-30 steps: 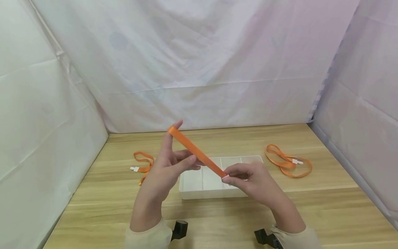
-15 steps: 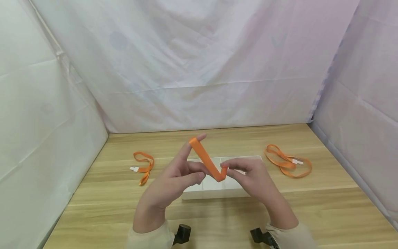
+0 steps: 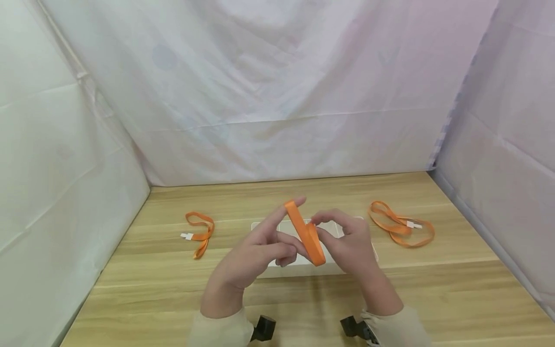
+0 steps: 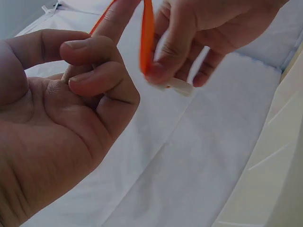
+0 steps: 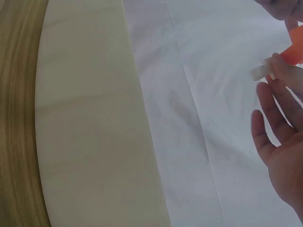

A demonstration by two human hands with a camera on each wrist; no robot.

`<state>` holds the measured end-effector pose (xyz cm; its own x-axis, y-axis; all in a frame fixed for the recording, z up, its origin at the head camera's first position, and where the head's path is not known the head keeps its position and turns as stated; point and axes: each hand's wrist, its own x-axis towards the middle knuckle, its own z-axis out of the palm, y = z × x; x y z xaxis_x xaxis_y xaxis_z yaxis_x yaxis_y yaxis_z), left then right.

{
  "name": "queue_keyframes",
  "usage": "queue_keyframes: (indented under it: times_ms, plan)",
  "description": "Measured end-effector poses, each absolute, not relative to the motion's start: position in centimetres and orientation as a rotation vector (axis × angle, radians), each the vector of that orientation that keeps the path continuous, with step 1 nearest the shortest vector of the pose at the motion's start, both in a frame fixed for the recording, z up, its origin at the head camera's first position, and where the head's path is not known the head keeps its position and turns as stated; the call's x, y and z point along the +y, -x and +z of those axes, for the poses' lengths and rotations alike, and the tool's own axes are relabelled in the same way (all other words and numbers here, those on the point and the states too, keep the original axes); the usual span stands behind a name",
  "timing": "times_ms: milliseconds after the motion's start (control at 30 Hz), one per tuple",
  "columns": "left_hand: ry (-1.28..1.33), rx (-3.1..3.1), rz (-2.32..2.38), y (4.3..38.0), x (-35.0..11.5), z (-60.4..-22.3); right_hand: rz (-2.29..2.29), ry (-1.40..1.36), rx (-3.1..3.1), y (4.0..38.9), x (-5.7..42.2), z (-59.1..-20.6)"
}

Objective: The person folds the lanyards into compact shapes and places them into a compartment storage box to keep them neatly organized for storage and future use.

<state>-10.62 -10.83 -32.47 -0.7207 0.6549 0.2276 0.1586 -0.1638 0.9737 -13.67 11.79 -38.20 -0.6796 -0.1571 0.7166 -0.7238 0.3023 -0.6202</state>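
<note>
An orange lanyard [image 3: 305, 233] is stretched between my two hands, above the white tray. My left hand [image 3: 256, 255] has its index finger extended with the strap looped over it, and the strap runs down past the lower fingers. In the left wrist view, two fingers [image 4: 94, 78] are curled toward the palm; whether they grip strap is hidden. My right hand [image 3: 349, 238] pinches the lanyard near its white plastic clip [image 5: 260, 73], between thumb and fingertips. Its remaining fingers [image 5: 272, 106] spread loosely below in the right wrist view.
Beneath my hands sits a white compartment tray [image 3: 299, 271], partly covered by them. One orange lanyard [image 3: 201, 236] lies on the wooden table [image 3: 143, 289] at left, another lanyard [image 3: 401, 229] at right. White cloth [image 3: 277, 96] encloses the table's back and sides.
The strap, pulled straight earlier, now bends into a tighter loop around the left fingers. My left hand has moved right toward the right hand, which has swung slightly upward with its end.
</note>
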Motion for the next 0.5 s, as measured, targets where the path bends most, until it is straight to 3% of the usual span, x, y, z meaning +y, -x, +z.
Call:
queue_keyframes:
  times_ms: [200,500]
  plan:
    - [-0.786,1.648,1.946,10.9,-10.4,-33.1,1.453,-0.88,-1.943,13.3,11.1,-38.3]
    - [-0.84,1.49,1.966,11.3,-10.3,-34.0,1.439,-0.915,-1.859,13.0,10.5,-38.6]
